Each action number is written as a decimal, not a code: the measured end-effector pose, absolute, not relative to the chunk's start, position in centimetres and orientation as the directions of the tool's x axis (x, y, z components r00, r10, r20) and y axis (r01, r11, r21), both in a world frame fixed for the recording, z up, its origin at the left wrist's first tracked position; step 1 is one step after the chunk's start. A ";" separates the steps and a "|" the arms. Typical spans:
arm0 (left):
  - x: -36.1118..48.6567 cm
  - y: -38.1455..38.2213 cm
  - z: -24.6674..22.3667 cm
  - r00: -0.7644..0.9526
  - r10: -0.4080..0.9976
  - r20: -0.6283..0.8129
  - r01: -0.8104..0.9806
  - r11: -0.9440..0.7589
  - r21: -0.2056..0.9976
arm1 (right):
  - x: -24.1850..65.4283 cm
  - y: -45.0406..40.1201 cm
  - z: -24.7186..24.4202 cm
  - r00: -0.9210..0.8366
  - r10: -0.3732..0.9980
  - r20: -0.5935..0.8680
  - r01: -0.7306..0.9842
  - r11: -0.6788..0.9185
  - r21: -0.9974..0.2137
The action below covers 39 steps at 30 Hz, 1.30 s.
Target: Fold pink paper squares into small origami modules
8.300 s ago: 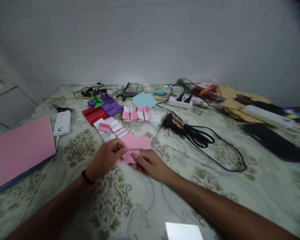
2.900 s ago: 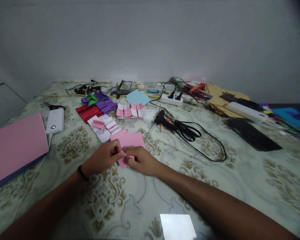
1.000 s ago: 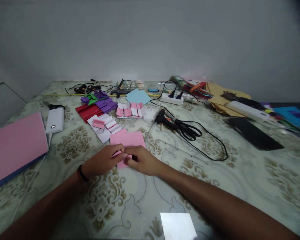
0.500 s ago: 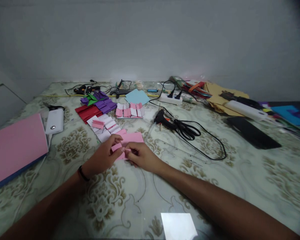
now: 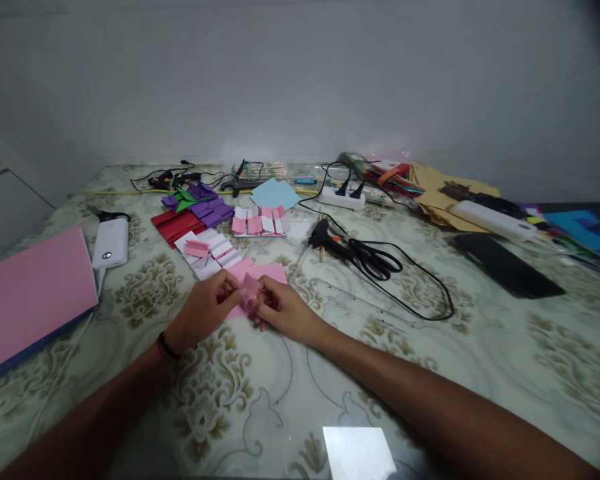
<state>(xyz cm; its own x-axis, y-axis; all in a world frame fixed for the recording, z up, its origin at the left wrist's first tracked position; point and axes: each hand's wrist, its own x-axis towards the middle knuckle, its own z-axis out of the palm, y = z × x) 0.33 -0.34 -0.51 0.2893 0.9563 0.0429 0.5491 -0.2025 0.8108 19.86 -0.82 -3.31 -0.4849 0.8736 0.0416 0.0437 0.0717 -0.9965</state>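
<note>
A small folded piece of pink paper (image 5: 251,288) is raised between both hands, slightly smeared by motion. My left hand (image 5: 211,301) pinches its left side, fingers closed. From the right, my right hand (image 5: 283,308) grips the other side between thumb and fingers. Flat pink paper (image 5: 275,272) lies on the table beneath and behind the hands. Just beyond sit folded white and pink paper pieces (image 5: 211,252), with red folded paper (image 5: 177,225) and purple folded paper (image 5: 214,212) farther back.
A black glue gun (image 5: 325,237) with a coiled cord lies right of the hands, beside a clear ruler (image 5: 360,300). At left are a white power bank (image 5: 111,243) and a pink sheet stack (image 5: 35,293). A power strip (image 5: 341,198) and a dark flat object (image 5: 507,265) lie farther right.
The small pink paper has been lifted and tilted up between the fingers; before, it lay flatter with the left thumb pressing on it. Both hands stay in nearly the same place.
</note>
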 end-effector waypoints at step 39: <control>0.0 -0.6 0.1 0.386 0.922 0.020 0.416 -0.194 0.889 | 20.0 -0.9 -3.0 -0.369 0.856 0.363 0.111 0.428 -0.897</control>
